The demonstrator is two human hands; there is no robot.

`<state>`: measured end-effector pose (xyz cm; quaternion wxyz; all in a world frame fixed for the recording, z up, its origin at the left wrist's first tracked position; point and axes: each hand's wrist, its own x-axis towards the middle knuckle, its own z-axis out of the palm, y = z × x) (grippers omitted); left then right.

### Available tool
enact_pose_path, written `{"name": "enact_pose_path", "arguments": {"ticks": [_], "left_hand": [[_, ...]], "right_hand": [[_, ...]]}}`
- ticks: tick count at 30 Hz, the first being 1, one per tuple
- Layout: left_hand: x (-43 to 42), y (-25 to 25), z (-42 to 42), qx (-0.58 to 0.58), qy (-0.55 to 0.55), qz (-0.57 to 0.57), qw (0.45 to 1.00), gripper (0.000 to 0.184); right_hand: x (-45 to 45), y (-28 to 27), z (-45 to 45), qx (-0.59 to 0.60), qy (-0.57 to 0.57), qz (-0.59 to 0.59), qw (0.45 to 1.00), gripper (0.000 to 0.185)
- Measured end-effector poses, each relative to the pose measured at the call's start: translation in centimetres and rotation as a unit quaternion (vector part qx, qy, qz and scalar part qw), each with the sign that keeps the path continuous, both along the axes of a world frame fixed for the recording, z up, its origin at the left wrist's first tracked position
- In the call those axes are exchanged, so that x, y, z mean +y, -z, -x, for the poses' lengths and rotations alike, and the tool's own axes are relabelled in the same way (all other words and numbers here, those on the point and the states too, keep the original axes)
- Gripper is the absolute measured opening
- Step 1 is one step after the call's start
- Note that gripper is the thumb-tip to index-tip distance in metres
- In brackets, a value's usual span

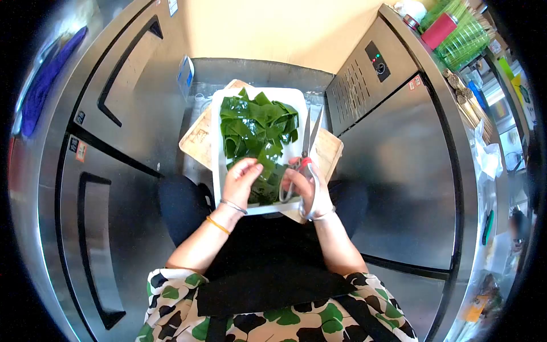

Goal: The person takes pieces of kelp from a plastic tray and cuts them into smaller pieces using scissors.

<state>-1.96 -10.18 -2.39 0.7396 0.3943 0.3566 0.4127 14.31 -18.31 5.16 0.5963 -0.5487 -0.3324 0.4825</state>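
Observation:
A white plastic tub (216, 148) holds a heap of wet, dark green kelp pieces (250, 122), cut flat and glossy. Over the tub's near half, my left hand (242, 179) pinches a kelp piece (270, 159) between thumb and fingers. To its right, my right hand (312, 188) is closed on the handles of a pair of scissors (308, 139). Their blades point away from me, slightly parted, over the tub's right rim, with no kelp between them. The fingers partly cover the scissors' handles.
Under the tub lies a wooden board (196, 139). Steel cabinets stand close on both sides, the left one (134, 194) and the right one (404, 176). A red can (439, 31), green packaged goods (464, 37) and bundled sticks (467, 102) crowd the right counter.

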Motion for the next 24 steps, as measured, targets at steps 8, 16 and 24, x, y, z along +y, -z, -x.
{"name": "enact_pose_path", "arguments": {"ticks": [8, 16, 24], "left_hand": [[1.1, -6.5, 1.2, 0.012, 0.003, -0.038, 0.999, 0.010], [0.2, -7.8, 0.8, 0.121, 0.137, -0.067, 0.981, 0.007], [3.0, -7.6, 0.9, 0.108, 0.222, 0.005, 0.969, 0.009]], "right_hand": [[-8.7, -0.9, -1.8, -0.243, -0.121, 0.063, 0.960, 0.040], [-7.4, -0.9, -0.1, -0.306, -0.130, 0.051, 0.942, 0.041], [-5.7, 0.3, -0.3, -0.270, -0.142, 0.046, 0.951, 0.035]]}}
